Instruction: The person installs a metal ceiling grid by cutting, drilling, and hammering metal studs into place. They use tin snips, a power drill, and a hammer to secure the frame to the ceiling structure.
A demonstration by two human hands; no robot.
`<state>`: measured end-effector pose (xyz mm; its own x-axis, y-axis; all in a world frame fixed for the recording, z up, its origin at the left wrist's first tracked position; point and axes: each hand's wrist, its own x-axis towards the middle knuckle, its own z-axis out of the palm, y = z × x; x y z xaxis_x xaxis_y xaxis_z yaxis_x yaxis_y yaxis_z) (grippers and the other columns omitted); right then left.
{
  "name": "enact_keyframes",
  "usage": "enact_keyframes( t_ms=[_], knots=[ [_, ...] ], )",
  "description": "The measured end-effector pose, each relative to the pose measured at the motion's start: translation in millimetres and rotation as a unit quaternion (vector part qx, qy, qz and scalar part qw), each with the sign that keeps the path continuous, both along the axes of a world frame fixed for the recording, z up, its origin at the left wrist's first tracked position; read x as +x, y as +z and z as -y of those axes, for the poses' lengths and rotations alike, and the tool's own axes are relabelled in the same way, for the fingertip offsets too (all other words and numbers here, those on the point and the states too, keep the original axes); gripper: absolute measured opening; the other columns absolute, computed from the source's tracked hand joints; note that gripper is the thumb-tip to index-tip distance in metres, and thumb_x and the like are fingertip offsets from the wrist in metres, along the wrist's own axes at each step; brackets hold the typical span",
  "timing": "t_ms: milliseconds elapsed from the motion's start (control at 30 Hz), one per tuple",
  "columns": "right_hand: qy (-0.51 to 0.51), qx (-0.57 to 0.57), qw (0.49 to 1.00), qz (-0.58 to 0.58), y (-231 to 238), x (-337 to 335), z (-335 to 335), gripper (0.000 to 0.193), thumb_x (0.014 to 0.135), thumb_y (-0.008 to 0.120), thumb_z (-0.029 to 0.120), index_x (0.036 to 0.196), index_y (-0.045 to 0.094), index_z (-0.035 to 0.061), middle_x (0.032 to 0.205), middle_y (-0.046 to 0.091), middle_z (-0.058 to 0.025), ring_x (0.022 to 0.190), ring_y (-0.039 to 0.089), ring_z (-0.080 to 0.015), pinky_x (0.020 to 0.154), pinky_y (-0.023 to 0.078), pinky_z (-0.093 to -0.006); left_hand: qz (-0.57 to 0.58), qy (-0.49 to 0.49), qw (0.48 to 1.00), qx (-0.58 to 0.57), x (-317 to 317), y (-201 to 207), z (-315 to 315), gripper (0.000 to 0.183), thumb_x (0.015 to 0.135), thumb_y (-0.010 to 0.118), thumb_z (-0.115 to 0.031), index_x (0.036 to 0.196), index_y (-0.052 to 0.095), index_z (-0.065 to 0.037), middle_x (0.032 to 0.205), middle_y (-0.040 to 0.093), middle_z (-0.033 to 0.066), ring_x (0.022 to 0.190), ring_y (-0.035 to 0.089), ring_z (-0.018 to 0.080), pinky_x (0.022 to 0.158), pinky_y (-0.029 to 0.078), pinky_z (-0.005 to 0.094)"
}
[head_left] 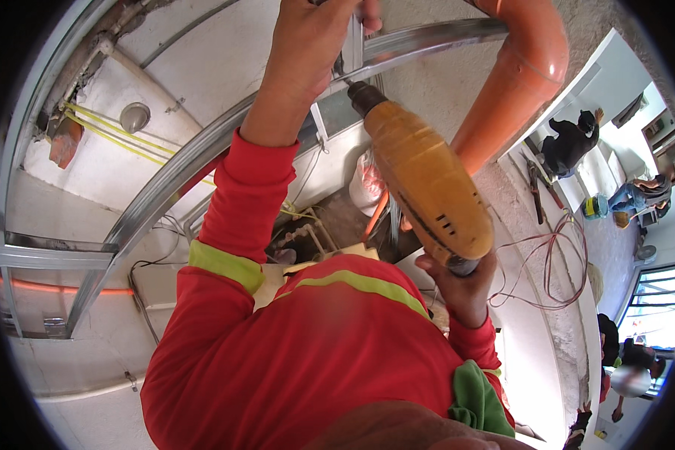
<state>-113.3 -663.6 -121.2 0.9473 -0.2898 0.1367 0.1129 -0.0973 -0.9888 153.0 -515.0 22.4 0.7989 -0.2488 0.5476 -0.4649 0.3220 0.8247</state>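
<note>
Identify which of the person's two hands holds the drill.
The right hand, lower in view, holds the yellow drill; the left hand is up at the top edge, beside the curved metal channel.

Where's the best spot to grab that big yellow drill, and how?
Probably from behind, where the right hand is, wrapping fingers around the handle under the yellow drill. Its black chuck points away toward the curved metal channel, so the rear seems safest to come from. The body hides the handle, so I can't show the exact grip.
</note>
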Motion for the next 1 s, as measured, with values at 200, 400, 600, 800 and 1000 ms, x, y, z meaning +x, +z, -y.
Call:
enact_keyframes(
  t_ms=[200,400,600,800,1000],
  knots=[
    [0.012,0.081,0.996,0.028,-31.3,4.6,2.6,0.106,0.07,0.098,0.023,0.151,0.036,-0.0042,0.134,0.062,-0.0162,0.122,0.064,-0.0255,0.1,0.054,-0.0389,-0.009,-0.005,1.0,-0.009,0.7,-0.4,-0.6,0.035,0.105,0.063,-0.036,0.101,0.066,-0.001,0.078,0.062,0.0017,0.07,0.059,0.0112,0.065,0.05,0.0262],
    [-0.021,0.065,0.998,0.014,-47.9,-36.6,30.5,0.111,0.064,0.1,0.035,0.147,0.04,-0.0075,0.132,0.064,-0.0165,0.118,0.066,-0.0242,0.097,0.055,-0.037,-0.024,-0.035,0.998,-0.054,-0.8,1.7,-1.9,0.033,0.105,0.063,-0.031,0.109,0.065,0.002,0.088,0.067,0.0066,0.08,0.066,0.0148,0.071,0.055,0.0287],
    [-0.056,0.17,0.983,0.029,-40.2,-59.0,35.2,0.112,0.061,0.102,0.035,0.144,0.042,-0.0091,0.114,0.072,-0.0201,0.098,0.074,-0.0265,0.08,0.061,-0.0335,0.054,0.053,0.996,-0.046,4.4,4.0,-2.6,0.029,0.103,0.065,-0.022,0.115,0.064,0.004,0.097,0.069,0.0101,0.086,0.069,0.0168,0.079,0.059,0.0324],
    [-0.066,0.15,0.985,0.054,-39.8,-50.0,37.6,0.104,0.066,0.095,0.056,0.134,0.05,-0.0088,0.095,0.071,-0.0219,0.074,0.07,-0.0204,0.06,0.055,-0.0303,0.083,0.067,0.994,-0.013,1.5,7.3,-8.6,0.026,0.103,0.065,-0.019,0.115,0.063,0.004,0.097,0.07,0.0098,0.086,0.069,0.016,0.08,0.059,0.0317],
    [-0.047,0.219,0.973,0.06,-45.8,-44.9,53.2,0.105,0.064,0.099,0.041,0.141,0.045,-0.0051,0.1,0.074,-0.0223,0.08,0.073,-0.0211,0.061,0.054,-0.0269,0.054,0.072,0.996,-0.018,3.4,9.4,-6.2,0.024,0.103,0.065,-0.018,0.114,0.062,0.003,0.097,0.07,0.0089,0.086,0.069,0.0167,0.081,0.057,0.0307]
  ],
)
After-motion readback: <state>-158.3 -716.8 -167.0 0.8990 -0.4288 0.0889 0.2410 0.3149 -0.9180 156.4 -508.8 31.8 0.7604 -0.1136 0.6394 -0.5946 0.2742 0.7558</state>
